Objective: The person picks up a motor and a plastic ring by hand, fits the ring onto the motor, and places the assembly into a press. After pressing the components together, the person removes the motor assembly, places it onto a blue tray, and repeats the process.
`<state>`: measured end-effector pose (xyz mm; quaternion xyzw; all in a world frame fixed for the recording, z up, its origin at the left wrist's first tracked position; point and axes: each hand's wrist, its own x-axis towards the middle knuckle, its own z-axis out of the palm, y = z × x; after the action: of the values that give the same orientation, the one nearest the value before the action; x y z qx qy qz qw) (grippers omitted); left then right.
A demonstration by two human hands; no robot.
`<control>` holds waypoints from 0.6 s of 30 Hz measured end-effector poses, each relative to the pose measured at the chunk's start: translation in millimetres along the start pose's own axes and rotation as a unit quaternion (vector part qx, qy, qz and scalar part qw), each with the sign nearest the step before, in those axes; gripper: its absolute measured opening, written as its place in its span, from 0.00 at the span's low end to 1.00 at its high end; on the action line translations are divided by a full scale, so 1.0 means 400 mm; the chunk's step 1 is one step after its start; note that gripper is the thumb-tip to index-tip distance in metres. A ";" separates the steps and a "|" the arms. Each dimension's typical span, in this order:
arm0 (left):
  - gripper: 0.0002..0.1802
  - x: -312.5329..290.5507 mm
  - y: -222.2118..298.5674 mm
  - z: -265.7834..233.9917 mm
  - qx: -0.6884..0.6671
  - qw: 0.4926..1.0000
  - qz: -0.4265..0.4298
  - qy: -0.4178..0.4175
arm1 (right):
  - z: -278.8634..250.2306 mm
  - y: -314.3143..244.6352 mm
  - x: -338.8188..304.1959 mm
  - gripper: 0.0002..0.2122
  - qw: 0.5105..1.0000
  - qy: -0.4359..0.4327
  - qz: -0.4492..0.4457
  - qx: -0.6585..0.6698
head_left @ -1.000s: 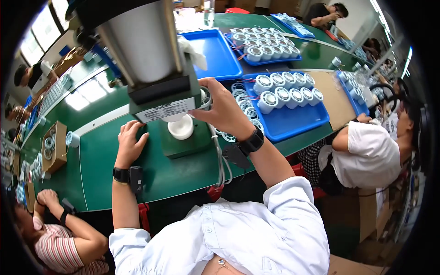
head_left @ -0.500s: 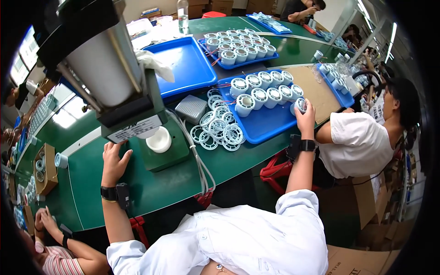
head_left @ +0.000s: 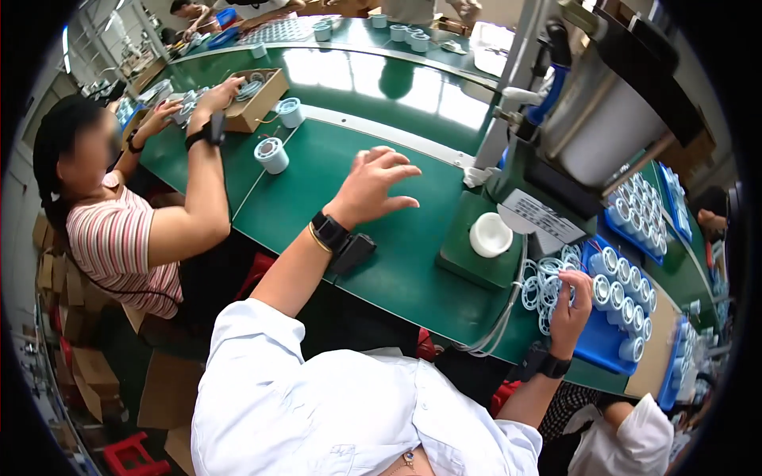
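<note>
My left hand is over the green tabletop, fingers spread and holding nothing. To its left stands a light-blue cylindrical motor housing with a slotted ring top, and a second housing sits behind it. My right hand is raised near a pile of light-blue slotted rings, its fingers loosely bent and apart, with nothing visible in them. Just right of it, a blue tray carries rows of the same housings. Between my hands is a press with a white round cup on its green base.
A co-worker in a striped shirt reaches into a cardboard box of parts at the left. Grey cables hang over the table edge by the press. More trays of housings stand beyond it, and another person's white sleeve is at the lower right.
My view has swung left. My left hand has left the press base and reaches out leftward. My right hand has let go of a housing in the tray and drawn back toward the rings.
</note>
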<state>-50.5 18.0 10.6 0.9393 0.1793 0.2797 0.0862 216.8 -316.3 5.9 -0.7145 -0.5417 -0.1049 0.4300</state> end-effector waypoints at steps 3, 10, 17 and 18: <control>0.28 -0.041 -0.118 -0.093 0.197 0.972 -0.096 0.083 | -0.006 0.034 -0.028 0.05 0.998 0.029 0.041 0.034; 0.35 -0.224 -0.369 -0.267 -0.032 0.968 -0.248 -0.001 | 0.003 0.051 -0.031 0.06 0.992 0.051 0.088 0.078; 0.39 -0.176 -0.133 -0.181 -0.008 0.967 -0.253 -0.041 | 0.009 0.051 -0.032 0.06 0.988 0.070 0.107 0.091; 0.39 -0.166 -0.100 -0.162 0.051 0.972 -0.229 -0.020 | 0.010 0.051 -0.030 0.06 0.988 0.074 0.104 0.091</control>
<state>-149.8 33.2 20.9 0.8819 0.4016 0.2241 0.1039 228.6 -322.4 -14.3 -0.7151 -0.4387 -0.0628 0.5406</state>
